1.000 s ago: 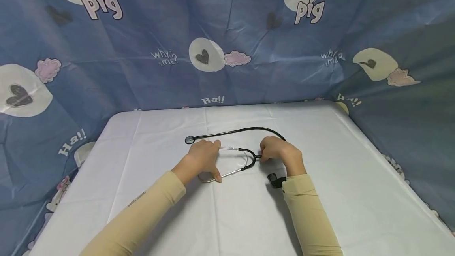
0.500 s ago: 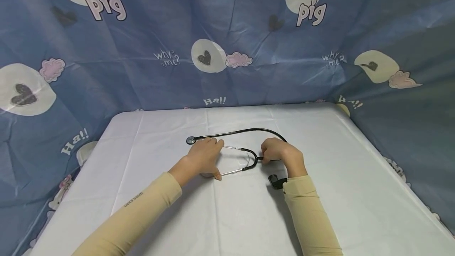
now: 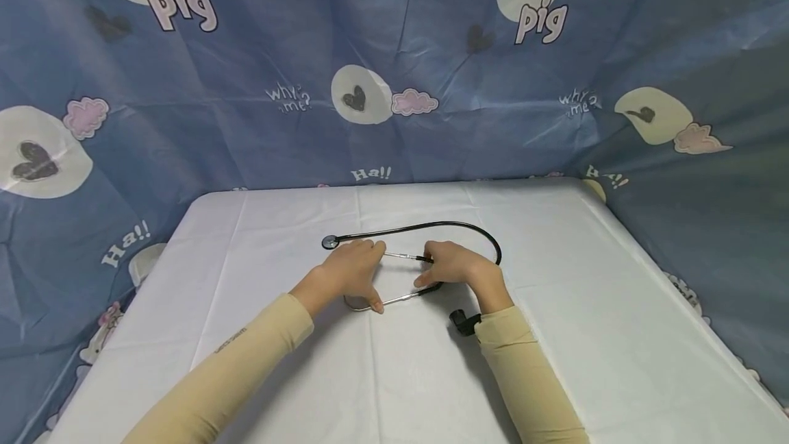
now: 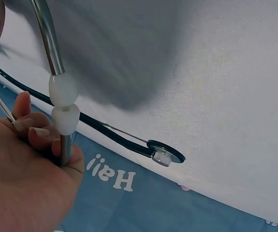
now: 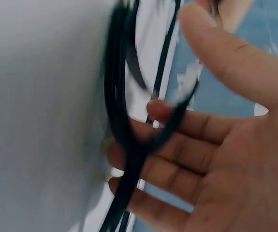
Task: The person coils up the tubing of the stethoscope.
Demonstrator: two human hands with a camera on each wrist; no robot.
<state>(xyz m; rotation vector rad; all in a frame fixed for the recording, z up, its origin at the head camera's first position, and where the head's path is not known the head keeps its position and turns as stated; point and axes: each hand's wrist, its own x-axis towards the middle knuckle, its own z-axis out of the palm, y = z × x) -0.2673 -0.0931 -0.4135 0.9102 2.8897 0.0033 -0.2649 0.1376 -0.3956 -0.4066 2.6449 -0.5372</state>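
Observation:
A stethoscope lies on the white-covered table (image 3: 585, 307). Its chest piece (image 3: 330, 242) rests at the left, and the black tube (image 3: 468, 227) arcs away to the right and back down. My left hand (image 3: 360, 271) grips the metal ear tubes; the left wrist view shows the white eartips (image 4: 63, 104) just above its curled fingers (image 4: 35, 131), with the chest piece (image 4: 165, 155) beyond. My right hand (image 3: 439, 268) lies over the black fork of the headset. In the blurred right wrist view the black tubing (image 5: 122, 121) runs between its thumb and loosely curved fingers (image 5: 177, 162).
A blue printed cloth (image 3: 394, 53) hangs as a wall behind and on both sides of the table. A black wrist-camera mount (image 3: 461, 321) sits at my right cuff. Bare white table surface stretches in front of and to either side of the hands.
My right hand has slid left along the headset, from the fork toward the left hand, and the tube's loop at the right now shows. The left hand stays put.

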